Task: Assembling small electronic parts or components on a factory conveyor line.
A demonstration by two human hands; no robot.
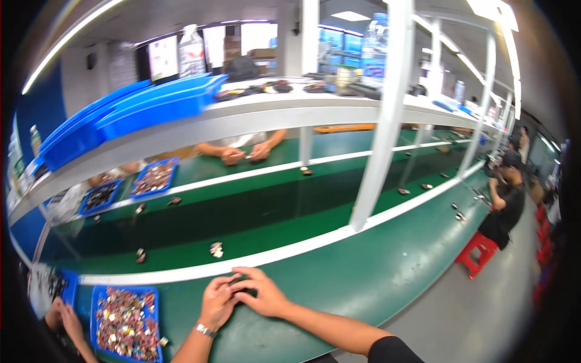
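Over the green work surface (357, 266), my left hand (216, 304) and my right hand (266, 295) come together with curled fingers. A small dark thing shows between the fingertips of both hands, mostly hidden, and its kind cannot be made out. A metal-banded watch (204, 330) is on my left wrist. Left of my left hand stands a blue tray (94, 320) heaped with small pinkish and shiny metallic parts (124, 323). One loose part (163, 341) lies just outside its right rim.
Beyond a white rail (302, 253), a dark green conveyor belt (272, 212) carries scattered small parts (216, 249). A white post (378, 133) rises from the rail to an overhead shelf with blue bins (157, 112). Co-workers' hands (68, 319) show at left and across; another person sits at right.
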